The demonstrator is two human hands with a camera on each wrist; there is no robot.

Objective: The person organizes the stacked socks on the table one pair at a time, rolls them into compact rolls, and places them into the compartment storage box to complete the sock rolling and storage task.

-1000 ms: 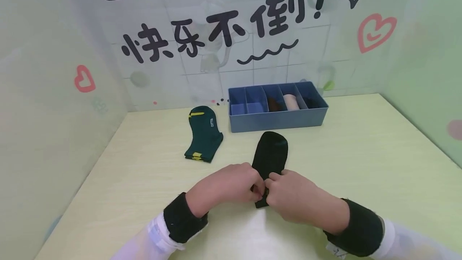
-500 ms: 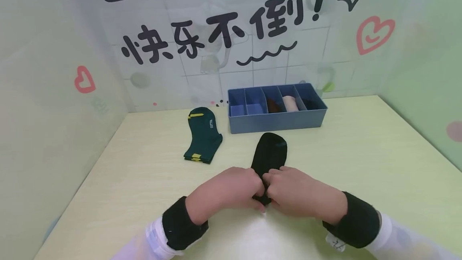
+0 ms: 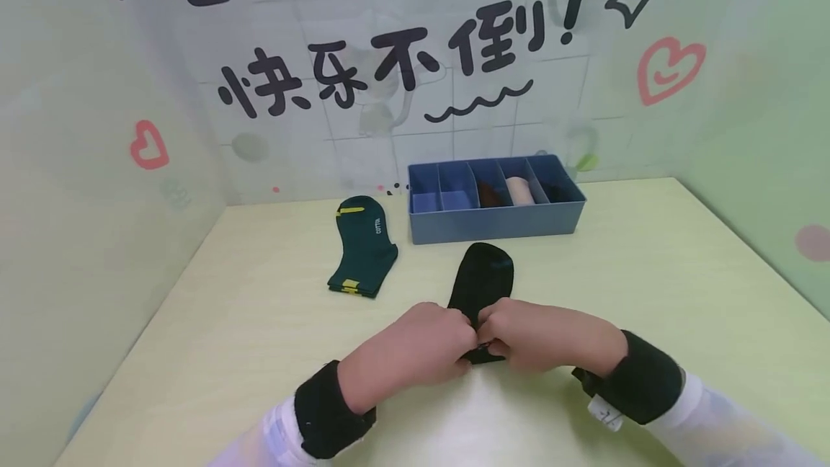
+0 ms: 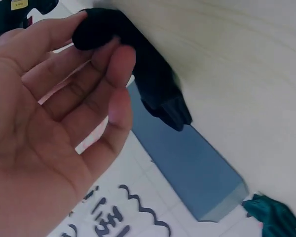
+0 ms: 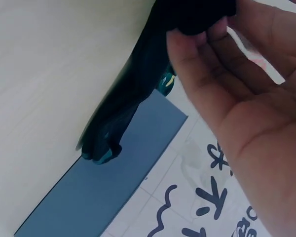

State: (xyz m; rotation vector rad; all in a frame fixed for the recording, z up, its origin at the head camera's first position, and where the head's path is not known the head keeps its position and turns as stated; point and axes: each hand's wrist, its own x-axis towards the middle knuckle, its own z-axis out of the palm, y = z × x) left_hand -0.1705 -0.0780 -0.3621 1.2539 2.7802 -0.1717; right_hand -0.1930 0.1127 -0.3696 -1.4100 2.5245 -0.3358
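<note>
A black sock [image 3: 485, 276] lies lengthwise on the table, its rounded end pointing away toward the blue box. At the near end, my left hand [image 3: 421, 341] grips the sock's left side with curled fingers. My right hand [image 3: 545, 330] pinches the same end from the right, its knuckles close to the left hand's. In the left wrist view, the dark cloth [image 4: 150, 69] is bunched at the fingertips and stretches away from them. The right wrist view shows the sock [image 5: 123, 98] held between thumb and fingers. The fingers cover part of the near end.
A folded pair of dark green socks [image 3: 364, 247] with yellow marks lies to the left. Behind the black sock stands a blue divided box [image 3: 493, 225]; a brown item [image 3: 489, 195], a pale pink roll [image 3: 520, 191] and something dark sit in its right compartments. A printed backdrop rises behind.
Both hands have shifted their fingers on the sock's near end, which now shows wider between them. The right hand has turned and sits slightly higher. The green socks and box stay put.
</note>
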